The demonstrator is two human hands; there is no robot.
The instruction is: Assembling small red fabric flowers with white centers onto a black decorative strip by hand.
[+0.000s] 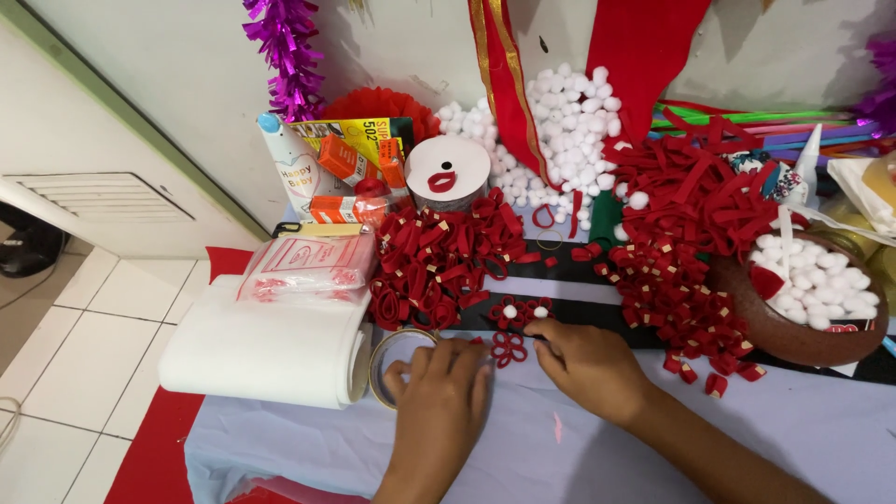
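The work surface is a table [560, 448] covered with a pale lilac cloth, with a dark striped band crossing it at mid-height; white floor tiles [65, 327] lie at 9 o'clock and a white wall [168, 84] runs along 12 o'clock. The largest item on the table is a roll of white felt [261, 350] at 9 o'clock of the hands, with a clear bag of red pieces [308, 266] resting on top of it. A heap of white pom-poms [569, 121] sits at 12 o'clock against the wall, and a brown bowl [793, 336] holding more pom-poms stands at 3 o'clock. Two piles of folded red felt loops occupy the middle: one pile [439, 261] at 11 o'clock of the hands, the other [672, 289] at 2 o'clock. A roll of tape [383, 359] lies flat, touching the left hand at its 9 o'clock side. The worked item is a small red felt flower [509, 348], made of looped petals, lying flat on the cloth between the two hands; two finished flowers with white pom-pom centres [519, 312] lie just beyond it at 12 o'clock. The left hand [439, 392] is palm down, fingers loosely curled, fingertips pressing at the flower's 9 o'clock edge. The right hand [583, 364] is palm down, fingers pinched together at the flower's 3 o'clock edge.
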